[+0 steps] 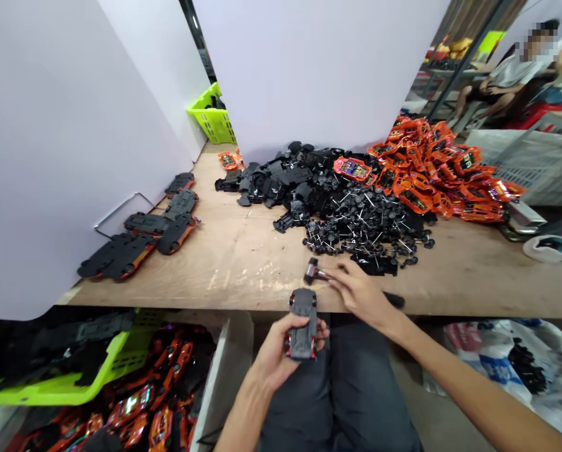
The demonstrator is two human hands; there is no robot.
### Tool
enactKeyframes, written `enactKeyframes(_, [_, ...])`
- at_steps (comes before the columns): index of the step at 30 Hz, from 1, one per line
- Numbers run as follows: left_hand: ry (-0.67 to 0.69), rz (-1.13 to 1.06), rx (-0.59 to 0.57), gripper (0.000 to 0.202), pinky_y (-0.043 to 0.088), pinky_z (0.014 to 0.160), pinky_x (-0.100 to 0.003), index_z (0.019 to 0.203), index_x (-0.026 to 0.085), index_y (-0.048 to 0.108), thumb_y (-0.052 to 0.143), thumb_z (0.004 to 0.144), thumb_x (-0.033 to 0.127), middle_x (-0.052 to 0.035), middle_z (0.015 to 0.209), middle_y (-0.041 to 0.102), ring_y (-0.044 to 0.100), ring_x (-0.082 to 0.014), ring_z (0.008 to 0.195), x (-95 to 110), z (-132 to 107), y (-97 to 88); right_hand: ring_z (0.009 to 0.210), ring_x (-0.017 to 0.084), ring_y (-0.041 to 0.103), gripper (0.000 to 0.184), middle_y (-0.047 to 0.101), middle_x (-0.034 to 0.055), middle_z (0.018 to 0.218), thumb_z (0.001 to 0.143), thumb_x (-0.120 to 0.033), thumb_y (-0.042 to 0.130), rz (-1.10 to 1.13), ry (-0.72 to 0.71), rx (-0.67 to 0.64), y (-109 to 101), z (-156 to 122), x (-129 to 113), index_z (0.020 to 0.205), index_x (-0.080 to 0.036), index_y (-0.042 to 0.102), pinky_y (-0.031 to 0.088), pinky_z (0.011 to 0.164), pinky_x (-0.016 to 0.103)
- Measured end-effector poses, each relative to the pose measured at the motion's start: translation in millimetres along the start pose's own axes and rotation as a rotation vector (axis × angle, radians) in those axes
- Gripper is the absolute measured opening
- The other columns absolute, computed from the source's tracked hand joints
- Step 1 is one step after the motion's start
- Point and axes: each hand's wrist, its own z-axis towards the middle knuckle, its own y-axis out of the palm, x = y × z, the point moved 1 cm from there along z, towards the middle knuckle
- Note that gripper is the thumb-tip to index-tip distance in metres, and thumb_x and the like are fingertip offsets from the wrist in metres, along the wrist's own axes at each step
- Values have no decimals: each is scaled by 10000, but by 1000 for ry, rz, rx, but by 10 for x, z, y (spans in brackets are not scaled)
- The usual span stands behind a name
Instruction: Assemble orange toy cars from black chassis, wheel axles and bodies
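Wood tbl (224, 251); L fingers (290, 323) clamp blk-base toy car (303, 340), edges prob. red; R fingers (345, 279) clamp hammer (311, 271).

Bright light, glare spots on table (233, 270), glints on orange shells (443, 172), soft blur, stretched edges

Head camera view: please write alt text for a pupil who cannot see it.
A person's left hand holds a toy car, dark underside up, while the right hand holds a small hammer. Beyond, on a wooden table, lie heaped black parts and orange car shells.
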Motion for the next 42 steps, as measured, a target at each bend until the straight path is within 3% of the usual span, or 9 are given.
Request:
enactKeyframes(4, [308, 215, 132, 458, 580, 855, -338, 1147, 140, 741, 904, 739, 269, -106, 1088, 755, 717, -214, 919, -55, -139, 22, 1247, 298, 612, 331, 664, 126, 1301, 1045, -249, 542, 156, 122, 197, 116, -66, -172, 1352, -269, 663, 471, 1107, 532])
enactKeyframes(9, [655, 281, 206, 563, 548, 1012, -364, 1116, 185, 749, 979, 623, 326, -83, 1109, 797, 738, -266, 1096, 209, -37, 104, 1126, 240, 698, 456, 696, 61, 1235, 904, -462, 781, 836, 290, 84, 297, -367, -468, 1273, -280, 584, 584, 988, 376])
enactKeyframes(16, [872, 1291, -24, 318, 605, 928, -375, 1121, 227, 779, 840, 811, 266, -88, 1114, 805, 765, -257, 1008, 619, 195, 162, 1023, 224, 687, 269, 710, 47, 1098, 889, -274, 810, 561, 128, 159, 222, -248, -219, 1129, -252, 691, 563, 929, 345])
enactKeyframes(20, [1071, 1456, -19, 320, 610, 877, -326, 1158, 241, 766, 818, 842, 256, -78, 1086, 809, 777, -238, 961, 532, 345, 102, 964, 213, 699, 287, 723, 32, 1042, 893, -167, 778, 524, 136, 207, 266, -310, -91, 1144, -255, 672, 565, 873, 324])
enactKeyframes(26, [1060, 1425, 78, 298, 608, 841, -319, 1099, 265, 795, 856, 809, 289, -63, 1053, 822, 783, -249, 921, 460, 390, 88, 1006, 239, 695, 319, 729, 78, 1066, 937, -59, 577, 407, 46, 322, 399, -344, -138, 1184, -246, 652, 576, 914, 366])
enactKeyframes(33, [803, 1264, 184, 380, 585, 901, -337, 1099, 247, 796, 882, 764, 404, -54, 1056, 821, 765, -258, 973, 524, 135, 191, 1089, 252, 745, 388, 766, 60, 1204, 943, -303, 715, 454, 211, 128, 276, -362, -134, 1323, -284, 636, 618, 963, 355])
enactKeyframes(35, [854, 1201, 367, 431, 579, 878, -340, 1131, 218, 770, 844, 790, 471, -62, 1033, 808, 752, -257, 959, 800, 17, 53, 1167, 260, 733, 519, 737, 60, 1317, 925, -392, 742, 395, 221, 145, 243, -413, -27, 1415, -303, 597, 611, 1011, 358])
enactKeyframes(38, [1072, 1178, 894, 485, 573, 777, -361, 1076, 168, 760, 734, 839, 590, -73, 906, 762, 721, -263, 849, 1466, -214, -328, 1099, 237, 764, 385, 747, 53, 1292, 955, -437, 692, 306, 197, 227, 177, -488, 114, 1315, -300, 677, 634, 958, 298])
enactKeyframes(42, [1273, 1293, 1308, 355, 436, 1065, -557, 953, 179, 759, 722, 824, 507, -162, 1258, 637, 548, -388, 1257, 2341, -369, -800, 1056, 209, 779, 259, 761, 48, 1233, 991, -410, 638, 185, 138, 282, 120, -538, 149, 1202, -293, 731, 636, 906, 226])
